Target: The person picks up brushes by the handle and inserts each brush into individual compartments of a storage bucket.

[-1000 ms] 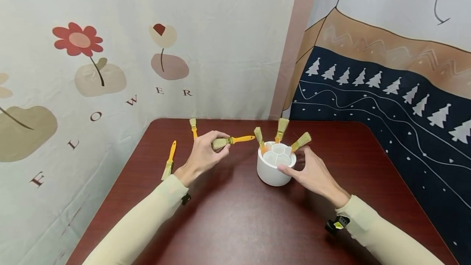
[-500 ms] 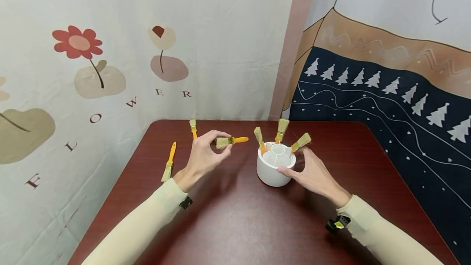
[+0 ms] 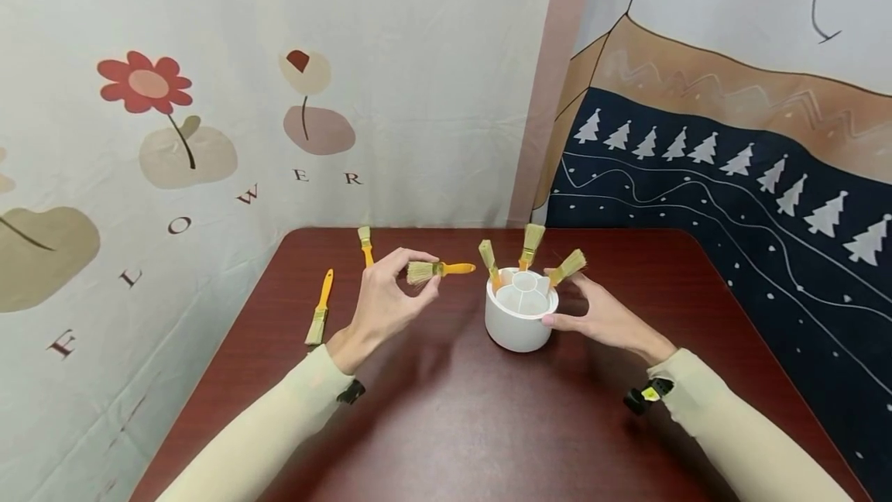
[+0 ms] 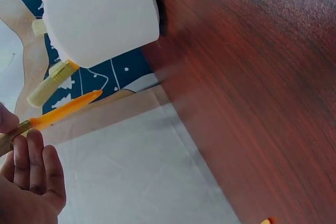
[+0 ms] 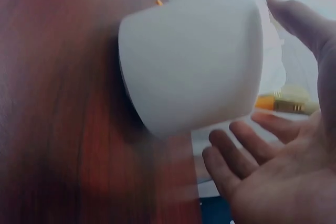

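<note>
Pale backdrop printed with flowers, letters; navy-and-tan backdrop patterned with trees; light reflected on reddish-brown table.

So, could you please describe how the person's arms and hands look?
The left sleeve and right sleeve are long and pale cream. The left hand and right hand wear no gloves. The left wrist device is black; the right wrist device is black with a yellow-green patch.

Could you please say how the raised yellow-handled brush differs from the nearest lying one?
The raised yellow-handled brush is pinched in the left grip; the lying yellow-handled brush rests on the red table. The raised brush's handle points right; the lying brush's, away from the person. Both have pale bristles.
</note>
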Available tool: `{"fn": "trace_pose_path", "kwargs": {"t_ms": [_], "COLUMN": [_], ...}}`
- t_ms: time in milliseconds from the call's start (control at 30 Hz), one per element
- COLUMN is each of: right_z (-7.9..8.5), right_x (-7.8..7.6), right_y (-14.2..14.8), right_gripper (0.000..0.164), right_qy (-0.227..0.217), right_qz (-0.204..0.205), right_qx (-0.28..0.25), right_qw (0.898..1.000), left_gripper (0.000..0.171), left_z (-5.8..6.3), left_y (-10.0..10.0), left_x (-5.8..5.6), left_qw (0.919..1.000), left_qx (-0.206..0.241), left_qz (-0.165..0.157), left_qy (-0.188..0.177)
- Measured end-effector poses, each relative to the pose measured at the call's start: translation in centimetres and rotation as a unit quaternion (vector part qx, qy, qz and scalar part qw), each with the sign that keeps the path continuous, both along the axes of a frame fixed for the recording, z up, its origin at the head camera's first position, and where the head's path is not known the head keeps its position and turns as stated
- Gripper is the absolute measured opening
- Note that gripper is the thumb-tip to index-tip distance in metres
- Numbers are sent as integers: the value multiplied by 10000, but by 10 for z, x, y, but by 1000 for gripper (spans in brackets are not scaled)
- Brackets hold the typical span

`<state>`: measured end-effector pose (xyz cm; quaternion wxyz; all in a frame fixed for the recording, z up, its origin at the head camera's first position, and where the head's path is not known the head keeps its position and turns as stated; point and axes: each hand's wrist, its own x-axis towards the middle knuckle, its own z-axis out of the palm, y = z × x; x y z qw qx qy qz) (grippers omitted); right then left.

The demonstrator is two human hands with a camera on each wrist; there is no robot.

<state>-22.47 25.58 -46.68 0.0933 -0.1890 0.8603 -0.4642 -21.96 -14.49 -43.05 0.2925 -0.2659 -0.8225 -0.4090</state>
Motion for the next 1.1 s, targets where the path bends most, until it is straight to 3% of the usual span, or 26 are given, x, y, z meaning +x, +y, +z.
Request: {"fn": "trace_pose_path", "kwargs": {"t_ms": [333, 700, 867, 1100], "right_z": [-5, -3, -5, -7], "right_x": [-20, -21, -19, -16], "right_y": [6, 7, 7, 4], "right_gripper": [81, 80, 76, 73], "right_qy": [-177, -84, 145, 382], "right_qz": [417, 225, 185, 69], "right_qx": [-376, 50, 110, 163], "right_qw": [9983, 9997, 9997, 9991], "left_gripper": [25, 26, 28, 25], "left_z": [8, 17, 19, 21], "left_y": [0, 4, 8, 12], "left_x": [9, 16, 18, 23], "left_qw": [10000, 9996, 9991, 9986], "left_qx": [-24, 254, 348, 494], "left_qz": [-15, -109, -241, -180], "left_qy": [-79, -5, -30, -56]}}
